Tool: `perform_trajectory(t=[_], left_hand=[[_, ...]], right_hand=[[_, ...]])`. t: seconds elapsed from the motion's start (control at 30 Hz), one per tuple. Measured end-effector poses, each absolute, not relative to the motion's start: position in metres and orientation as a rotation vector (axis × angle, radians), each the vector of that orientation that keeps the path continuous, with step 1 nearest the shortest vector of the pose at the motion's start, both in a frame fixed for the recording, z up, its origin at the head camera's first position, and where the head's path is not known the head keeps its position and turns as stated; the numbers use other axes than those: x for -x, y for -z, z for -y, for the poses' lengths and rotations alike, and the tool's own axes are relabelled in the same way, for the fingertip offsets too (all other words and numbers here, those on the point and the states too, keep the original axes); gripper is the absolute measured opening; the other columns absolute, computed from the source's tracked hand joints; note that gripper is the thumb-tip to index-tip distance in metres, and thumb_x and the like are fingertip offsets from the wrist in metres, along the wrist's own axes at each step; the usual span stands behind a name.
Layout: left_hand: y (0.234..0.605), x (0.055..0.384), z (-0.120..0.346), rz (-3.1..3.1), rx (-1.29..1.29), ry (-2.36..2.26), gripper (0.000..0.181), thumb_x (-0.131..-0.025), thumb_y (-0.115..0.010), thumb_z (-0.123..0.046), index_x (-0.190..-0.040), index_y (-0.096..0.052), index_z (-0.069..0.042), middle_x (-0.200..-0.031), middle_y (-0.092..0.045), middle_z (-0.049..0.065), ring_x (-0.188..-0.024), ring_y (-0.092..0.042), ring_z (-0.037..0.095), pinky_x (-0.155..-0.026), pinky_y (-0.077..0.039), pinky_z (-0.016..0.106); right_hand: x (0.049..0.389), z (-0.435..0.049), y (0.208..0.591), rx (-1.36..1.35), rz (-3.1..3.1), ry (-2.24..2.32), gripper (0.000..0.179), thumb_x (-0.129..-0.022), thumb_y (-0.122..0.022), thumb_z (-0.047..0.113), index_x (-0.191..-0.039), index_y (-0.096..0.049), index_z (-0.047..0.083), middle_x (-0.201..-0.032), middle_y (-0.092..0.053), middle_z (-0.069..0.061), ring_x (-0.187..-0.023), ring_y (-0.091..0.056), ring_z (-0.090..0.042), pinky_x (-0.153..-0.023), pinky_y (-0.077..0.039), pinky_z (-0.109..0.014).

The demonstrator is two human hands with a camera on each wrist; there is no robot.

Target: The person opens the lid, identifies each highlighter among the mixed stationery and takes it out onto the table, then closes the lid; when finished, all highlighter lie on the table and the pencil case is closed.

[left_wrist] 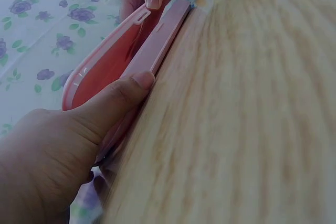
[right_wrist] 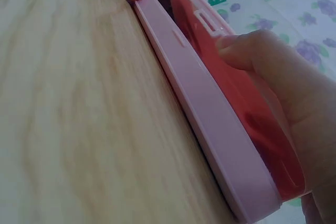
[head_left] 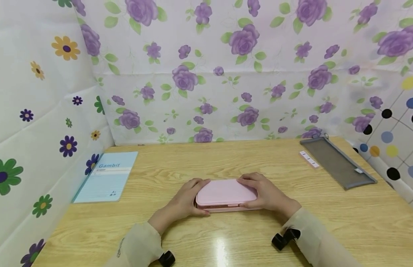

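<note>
Clamshell case (head_left: 223, 193), pale pink with a red inside, lies on the bench (head_left: 179, 237) between the two hands, its long axis running left to right and its lid (head_left: 226, 185) ajar on the near side, so neither hand is nearer. At the case's left end the left hand (head_left: 187, 196) grips with thumb on the base (right_wrist: 205, 103), while at its right end the right hand (head_left: 266, 191) holds on with thumb on the lid's rim beside the clasp (head_left: 233, 205). Well left of the case lies a Gambit notebook (head_left: 107, 185); well right of it and farther back, a grey mesh zip pouch (head_left: 336, 161) with a small pink strip (head_left: 309, 159) just beside it.
</note>
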State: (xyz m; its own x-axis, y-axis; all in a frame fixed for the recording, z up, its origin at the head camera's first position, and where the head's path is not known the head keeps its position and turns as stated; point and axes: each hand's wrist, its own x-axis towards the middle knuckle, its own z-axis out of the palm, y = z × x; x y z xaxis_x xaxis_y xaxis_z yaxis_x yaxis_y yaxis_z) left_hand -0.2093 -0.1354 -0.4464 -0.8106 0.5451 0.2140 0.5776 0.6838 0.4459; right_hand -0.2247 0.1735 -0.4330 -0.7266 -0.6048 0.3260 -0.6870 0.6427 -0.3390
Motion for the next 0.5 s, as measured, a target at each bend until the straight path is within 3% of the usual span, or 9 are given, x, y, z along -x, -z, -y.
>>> perform_trajectory(t=[0.5], left_hand=[[0.443,0.211,0.139,2.889,0.923,0.768,0.109,-0.059,-0.084,-0.058,-0.149,-0.033,-0.025,-0.140,-0.046,0.005,-0.127,-0.045,0.031,-0.104,-0.041,0.053]], right_hand=[[0.225,-0.174,0.411,-1.079,2.861,-0.629,0.073,-0.080,-0.070,0.055,-0.135,-0.056,0.009,-0.137,-0.055,-0.015,-0.127,-0.051,-0.035,-0.104,-0.043,-0.053]])
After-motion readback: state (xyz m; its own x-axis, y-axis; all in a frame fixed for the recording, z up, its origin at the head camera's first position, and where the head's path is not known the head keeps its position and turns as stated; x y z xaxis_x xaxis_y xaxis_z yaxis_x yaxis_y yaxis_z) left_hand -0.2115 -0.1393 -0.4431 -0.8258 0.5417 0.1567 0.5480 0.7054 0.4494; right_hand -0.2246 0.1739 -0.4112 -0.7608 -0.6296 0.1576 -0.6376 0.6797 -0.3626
